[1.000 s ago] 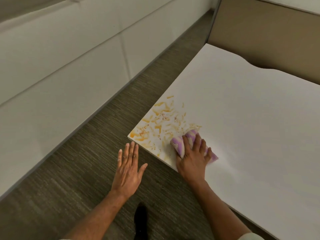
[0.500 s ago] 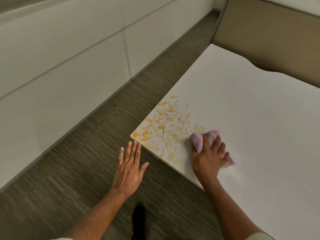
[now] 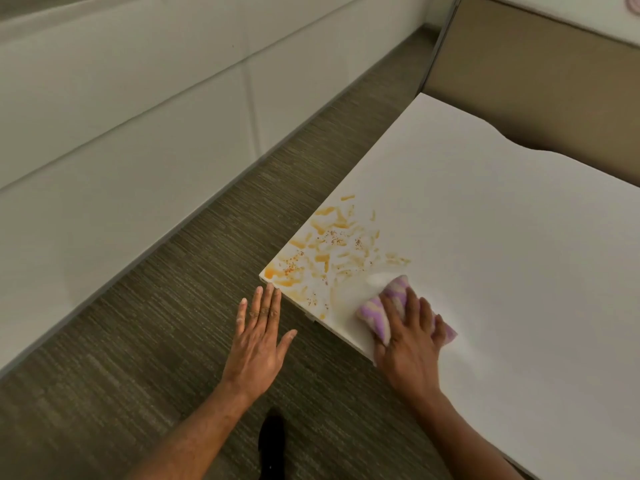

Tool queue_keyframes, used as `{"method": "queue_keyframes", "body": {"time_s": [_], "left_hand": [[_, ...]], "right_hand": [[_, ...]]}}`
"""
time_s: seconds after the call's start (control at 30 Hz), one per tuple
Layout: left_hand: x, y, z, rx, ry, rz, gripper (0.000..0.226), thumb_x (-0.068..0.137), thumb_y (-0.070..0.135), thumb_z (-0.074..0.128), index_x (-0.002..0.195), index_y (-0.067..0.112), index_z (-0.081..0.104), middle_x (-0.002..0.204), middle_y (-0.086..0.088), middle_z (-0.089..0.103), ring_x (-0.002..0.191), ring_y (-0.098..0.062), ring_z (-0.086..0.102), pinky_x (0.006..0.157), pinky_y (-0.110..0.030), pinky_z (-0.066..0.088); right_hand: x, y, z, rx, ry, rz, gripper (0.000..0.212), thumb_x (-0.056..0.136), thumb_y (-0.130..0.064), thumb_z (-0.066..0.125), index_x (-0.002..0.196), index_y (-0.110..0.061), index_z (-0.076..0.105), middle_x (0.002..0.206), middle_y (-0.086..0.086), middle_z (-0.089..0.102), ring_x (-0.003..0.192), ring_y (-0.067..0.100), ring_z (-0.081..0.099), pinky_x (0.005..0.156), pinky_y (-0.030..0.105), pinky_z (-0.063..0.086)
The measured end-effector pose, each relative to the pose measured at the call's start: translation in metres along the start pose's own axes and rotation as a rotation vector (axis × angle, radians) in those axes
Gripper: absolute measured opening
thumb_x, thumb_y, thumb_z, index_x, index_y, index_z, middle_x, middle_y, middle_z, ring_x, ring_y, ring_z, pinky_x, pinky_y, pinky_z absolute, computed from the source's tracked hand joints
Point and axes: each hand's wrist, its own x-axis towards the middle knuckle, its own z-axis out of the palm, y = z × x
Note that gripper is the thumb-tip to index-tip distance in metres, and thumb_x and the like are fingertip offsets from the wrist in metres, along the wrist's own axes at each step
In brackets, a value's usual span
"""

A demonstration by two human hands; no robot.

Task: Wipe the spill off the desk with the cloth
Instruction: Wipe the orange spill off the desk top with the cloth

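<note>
- Your right hand (image 3: pixel 410 336) is pressed flat on the purple-and-cream striped cloth (image 3: pixel 388 308), fingers spread over the top and holding it down against the white desk (image 3: pixel 502 254). The cloth sits just beside the near edge of the desk, at the right fringe of the spill.
- Your left hand (image 3: pixel 258 336) is released and holds nothing: palm down, fingers straight, hanging over the carpet (image 3: pixel 173 323) with its fingertips just short of the desk's corner.
- The spill (image 3: pixel 329 251) is an orange smear with darker specks, spread from the desk's corner inward along the left edge.
- Judging by how it lies, you are early to midway in the job. The patch right next to the cloth looks paler and thinly streaked, as if wiped, but the thick orange blots at the corner and along the left edge are untouched.
- What is left: most of the smear, the specks, and the faint streaks near the cloth. The rest of the desk past the spill looks clean.
</note>
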Motion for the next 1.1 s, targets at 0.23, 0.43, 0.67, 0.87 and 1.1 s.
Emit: {"method": "queue_keyframes", "body": {"time_s": [0.23, 0.43, 0.67, 0.87, 1.1], "left_hand": [[0.0, 0.001, 0.001, 0.026, 0.013, 0.01, 0.083, 0.104, 0.058, 0.024, 0.162, 0.001, 0.007, 0.171, -0.018, 0.005, 0.159, -0.031, 0.006, 0.127, -0.054, 0.014], [0.001, 0.0, 0.004, 0.037, 0.031, 0.024, 0.082, 0.103, 0.054, 0.029, 0.161, -0.001, 0.012, 0.171, -0.02, 0.008, 0.159, -0.032, 0.009, 0.126, -0.056, 0.018], [0.002, -0.001, 0.007, 0.029, 0.013, 0.017, 0.084, 0.103, 0.058, 0.028, 0.161, 0.0, 0.009, 0.171, -0.02, 0.004, 0.159, -0.033, 0.006, 0.125, -0.057, 0.021], [0.001, -0.002, 0.008, 0.017, 0.005, 0.015, 0.084, 0.104, 0.058, 0.027, 0.162, 0.001, 0.005, 0.172, -0.018, -0.001, 0.159, -0.032, 0.003, 0.126, -0.056, 0.021], [0.0, -0.006, 0.008, -0.013, 0.037, 0.037, 0.083, 0.104, 0.056, 0.034, 0.162, 0.003, 0.007, 0.172, -0.016, 0.001, 0.16, -0.031, 0.005, 0.125, -0.054, 0.021]], "right_hand": [[0.051, -0.06, 0.008, 0.091, 0.027, 0.126, 0.066, 0.095, -0.047, 0.044, 0.156, -0.034, 0.024, 0.168, 0.012, 0.004, 0.153, 0.04, 0.004, 0.121, 0.065, 0.004], [0.038, -0.103, 0.013, 0.043, -0.021, -0.096, 0.077, 0.085, -0.046, 0.054, 0.156, -0.033, 0.027, 0.17, 0.014, 0.006, 0.155, 0.042, 0.001, 0.12, 0.068, 0.008], [-0.013, -0.036, 0.013, -0.014, -0.01, -0.107, 0.079, 0.08, -0.036, 0.057, 0.157, -0.031, 0.036, 0.17, 0.013, 0.014, 0.156, 0.042, 0.01, 0.12, 0.065, 0.014], [0.03, -0.025, 0.005, 0.074, 0.034, 0.125, 0.066, 0.095, -0.044, 0.043, 0.158, -0.034, 0.028, 0.169, 0.01, 0.01, 0.154, 0.038, 0.006, 0.122, 0.063, 0.007], [0.073, -0.105, 0.01, 0.076, 0.017, -0.037, 0.065, 0.096, -0.045, 0.048, 0.156, -0.034, 0.027, 0.17, 0.013, 0.004, 0.155, 0.039, 0.001, 0.121, 0.065, 0.005]]}}
